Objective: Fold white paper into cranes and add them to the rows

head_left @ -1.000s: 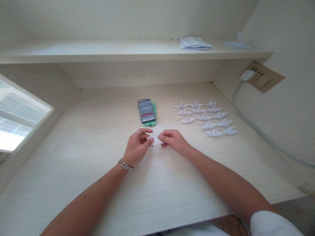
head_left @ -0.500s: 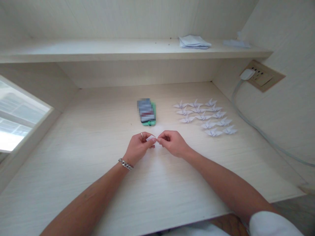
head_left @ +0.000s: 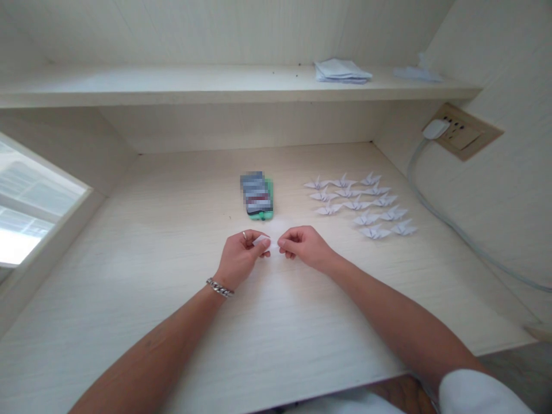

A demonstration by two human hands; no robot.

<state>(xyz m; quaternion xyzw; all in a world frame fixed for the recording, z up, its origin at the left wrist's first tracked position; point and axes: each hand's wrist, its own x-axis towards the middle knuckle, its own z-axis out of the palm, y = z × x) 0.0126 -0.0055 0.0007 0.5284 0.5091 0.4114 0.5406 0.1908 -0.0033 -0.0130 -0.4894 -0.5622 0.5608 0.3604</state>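
Observation:
A small piece of folded white paper (head_left: pixel 260 239) is pinched between the thumb and fingers of my left hand (head_left: pixel 242 256), which wears a ring and a chain bracelet. Close on its right, my right hand (head_left: pixel 305 247) has thumb and index finger pressed together at the paper's right tip. Part of the paper is hidden by my fingers. To the right of my hands, several white paper cranes (head_left: pixel 354 204) stand in rows on the desk (head_left: pixel 181 201). Just beyond my hands lies a phone-like object (head_left: pixel 257 195) with a green edge, its face blurred out.
A stack of white paper sheets (head_left: pixel 342 70) lies on the shelf (head_left: pixel 194 99) above the desk, with more thin paper (head_left: pixel 417 74) to its right. On the right wall, a white plug (head_left: pixel 436 129) sits in a socket, its cable (head_left: pixel 452 227) running along the desk's side.
My right fingertips have shifted slightly right, so the gap between my hands is a little wider. My left hand has moved slightly left with the folded paper.

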